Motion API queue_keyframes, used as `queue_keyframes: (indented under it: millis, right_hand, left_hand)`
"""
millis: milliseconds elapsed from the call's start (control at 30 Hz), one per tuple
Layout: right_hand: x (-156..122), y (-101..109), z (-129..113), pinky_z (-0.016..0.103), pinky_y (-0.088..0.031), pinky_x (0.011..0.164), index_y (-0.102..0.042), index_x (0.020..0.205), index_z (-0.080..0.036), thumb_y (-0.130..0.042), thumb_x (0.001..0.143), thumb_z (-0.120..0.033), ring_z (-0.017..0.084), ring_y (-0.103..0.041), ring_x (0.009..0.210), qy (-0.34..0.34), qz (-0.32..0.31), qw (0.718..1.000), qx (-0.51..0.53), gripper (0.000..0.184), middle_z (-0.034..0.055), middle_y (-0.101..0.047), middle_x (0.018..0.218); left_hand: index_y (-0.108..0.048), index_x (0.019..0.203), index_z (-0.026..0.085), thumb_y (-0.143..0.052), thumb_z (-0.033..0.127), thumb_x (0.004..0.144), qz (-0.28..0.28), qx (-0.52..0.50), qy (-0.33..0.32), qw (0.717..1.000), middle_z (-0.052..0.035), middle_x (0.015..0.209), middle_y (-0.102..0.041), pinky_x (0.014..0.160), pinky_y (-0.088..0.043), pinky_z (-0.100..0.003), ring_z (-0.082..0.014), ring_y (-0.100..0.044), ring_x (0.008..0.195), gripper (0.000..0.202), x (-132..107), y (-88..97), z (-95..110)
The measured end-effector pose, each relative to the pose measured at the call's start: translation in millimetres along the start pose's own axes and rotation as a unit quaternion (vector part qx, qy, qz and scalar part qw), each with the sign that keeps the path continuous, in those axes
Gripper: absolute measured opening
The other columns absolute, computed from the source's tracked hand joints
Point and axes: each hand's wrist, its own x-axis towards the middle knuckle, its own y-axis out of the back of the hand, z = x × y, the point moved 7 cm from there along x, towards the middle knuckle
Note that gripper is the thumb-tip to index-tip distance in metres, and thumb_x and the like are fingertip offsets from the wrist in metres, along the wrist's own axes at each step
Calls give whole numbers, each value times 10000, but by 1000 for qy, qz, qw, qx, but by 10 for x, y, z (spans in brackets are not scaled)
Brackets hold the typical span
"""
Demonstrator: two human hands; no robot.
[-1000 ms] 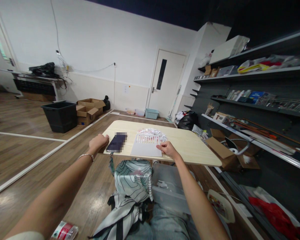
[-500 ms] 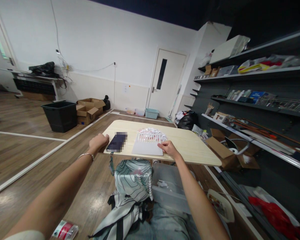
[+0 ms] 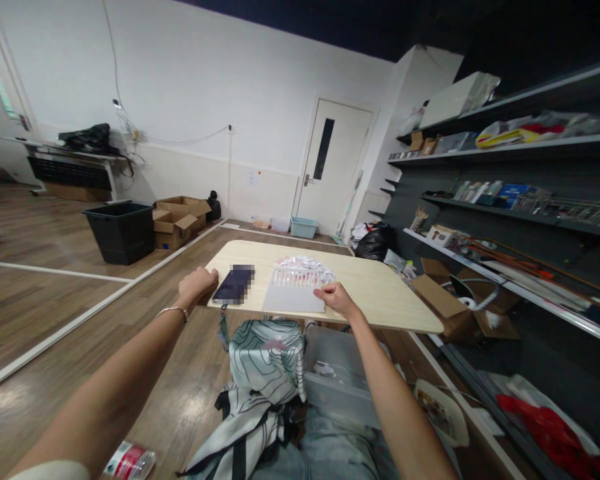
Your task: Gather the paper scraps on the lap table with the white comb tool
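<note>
My right hand (image 3: 336,298) pinches the right edge of a white card (image 3: 293,300) between thumb and fingers. A row of narrow slots runs along the card's far side, with whitish and reddish pieces showing through. Just beyond it, a pile of small white and pinkish pieces (image 3: 307,264) lies on the pale wooden table (image 3: 375,287); they are too small to make out. My left hand (image 3: 197,283) is curled closed at the table's left edge, its fingertips hidden. Beside it lies a dark phone (image 3: 231,285), partly pixelated, with a strap hanging off the front edge.
A patterned bag (image 3: 265,353) and a clear plastic bin (image 3: 337,367) are below the table's front. A labelled bottle (image 3: 130,460) lies on the floor at lower left. Open cardboard boxes (image 3: 445,293) and loaded shelves (image 3: 520,207) line the right side; a black bin (image 3: 123,233) stands left.
The card has shifted slightly toward me and to the left, and its surface looks greyer. My right hand has moved slightly left with it. My left hand and the phone stay put.
</note>
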Motion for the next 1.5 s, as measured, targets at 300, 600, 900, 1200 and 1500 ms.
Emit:
queue_keyframes:
  millis: [300, 600, 900, 1200, 1500]
  right_hand:
    - [-30, 23, 10, 279, -204, 488, -434, 471, -225, -695, 743, -778, 100, -281, 495, -16, 1, 1000, 23, 669, -41, -363, 456]
    - [8, 225, 190, 292, -203, 482, -482, 535, -229, -710, 681, -822, 105, -282, 512, -33, 160, 983, 85, 651, -45, -367, 503]
    - [-4, 254, 256, 285, -157, 458, -504, 566, -229, -745, 670, -783, 87, -218, 471, -49, 188, 971, 135, 613, -79, -301, 485]
    - [20, 205, 234, 289, -218, 506, -500, 513, -221, -735, 666, -800, 115, -292, 537, -40, 155, 983, 90, 644, -46, -351, 497]
    - [49, 207, 331, 291, -337, 554, -616, 554, -199, -762, 655, -764, 157, -432, 595, -44, 167, 979, 109, 592, -7, -514, 543]
  left_hand:
    - [-691, 1247, 8, -301, 522, 937, -5, 6, 0, 1000, -323, 1205, -712, 886, -526, -494, -431, -700, 1110, 716, -38, 22, 18]
    - [-687, 1269, 18, -317, 513, 941, -10, -1, 4, 1000, -314, 1222, -711, 886, -525, -493, -437, -694, 1126, 700, -40, 22, 19]
    - [-686, 1272, 24, -328, 519, 950, -12, -2, 3, 1000, -310, 1245, -705, 904, -525, -484, -435, -691, 1140, 691, -1, -5, -4]
    - [-690, 1261, 22, -345, 531, 942, -1, -1, 6, 1000, -312, 1214, -714, 891, -530, -481, -426, -701, 1123, 692, -20, 13, -1]
    - [-672, 1289, 13, -309, 514, 956, -13, 7, 8, 1000, -300, 1240, -711, 886, -532, -479, -434, -694, 1132, 702, -48, 28, 14]
